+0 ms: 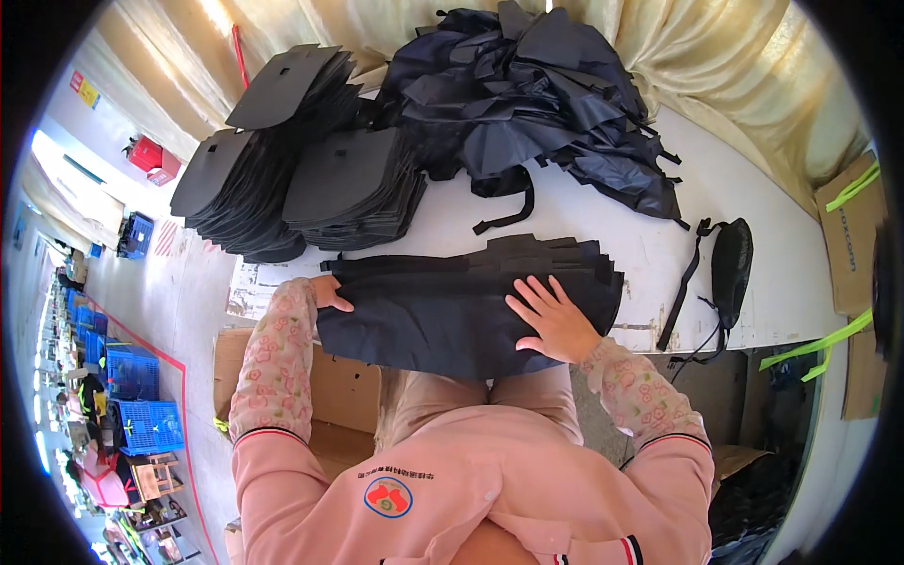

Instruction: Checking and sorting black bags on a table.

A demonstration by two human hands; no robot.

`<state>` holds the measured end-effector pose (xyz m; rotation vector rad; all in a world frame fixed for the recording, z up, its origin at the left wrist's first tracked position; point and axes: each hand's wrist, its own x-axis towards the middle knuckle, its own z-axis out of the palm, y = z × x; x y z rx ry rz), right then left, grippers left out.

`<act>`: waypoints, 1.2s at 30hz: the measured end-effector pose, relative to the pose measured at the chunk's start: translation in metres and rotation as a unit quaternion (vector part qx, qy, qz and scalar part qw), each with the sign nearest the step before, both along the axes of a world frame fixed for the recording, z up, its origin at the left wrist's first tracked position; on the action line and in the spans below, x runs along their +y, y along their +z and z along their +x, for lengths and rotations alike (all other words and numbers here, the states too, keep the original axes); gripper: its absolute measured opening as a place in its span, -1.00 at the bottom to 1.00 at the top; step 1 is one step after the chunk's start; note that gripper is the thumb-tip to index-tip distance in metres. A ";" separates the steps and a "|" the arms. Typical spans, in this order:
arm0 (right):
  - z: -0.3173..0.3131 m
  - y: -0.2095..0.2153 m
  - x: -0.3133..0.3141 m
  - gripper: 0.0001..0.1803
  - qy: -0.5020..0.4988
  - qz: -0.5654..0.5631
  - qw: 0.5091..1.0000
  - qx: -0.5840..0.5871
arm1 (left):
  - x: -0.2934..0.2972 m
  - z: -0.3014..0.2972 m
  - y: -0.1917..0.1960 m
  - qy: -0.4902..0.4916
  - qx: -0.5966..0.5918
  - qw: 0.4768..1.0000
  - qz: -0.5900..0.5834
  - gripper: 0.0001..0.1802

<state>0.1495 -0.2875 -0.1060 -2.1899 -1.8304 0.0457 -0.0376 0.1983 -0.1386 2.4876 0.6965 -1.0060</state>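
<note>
Black fabric stack lies on the near edge of the white surface, right in front of the person, front part seeming to hang over toward the lap; long axis left to right, across the body, layered edges showing along the far side and at the right end. Key relation, as I judge it: stack sits between and under the two hands, so neither has to reach. Left hand at the left end, thumb apart and lying on the top layer, other fingers mostly out of sight at the edge, can't tell if it pinches the fabric or just rests. Right hand palm down on top, fingers spread and pointing up-left, in from the right end, so the right end runs past it; from this hand most of the cloth lies to the left. Right is nearer the middle of the stack, left nearer its end. Beyond the stack, toward the left: piles of black panels with rounded corners, near it but farther from the body. Straight beyond: big loose heap of black fabric pieces, straps trailing off it. Right, apart from the stack: black pouch with strap and cord near the surface edge, neither hand touching it
</note>
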 end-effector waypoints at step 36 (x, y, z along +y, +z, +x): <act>-0.024 0.050 0.141 -0.85 -0.055 0.155 0.739 0.654 | -0.009 0.093 0.108 -0.005 -0.470 0.877 0.097 -0.58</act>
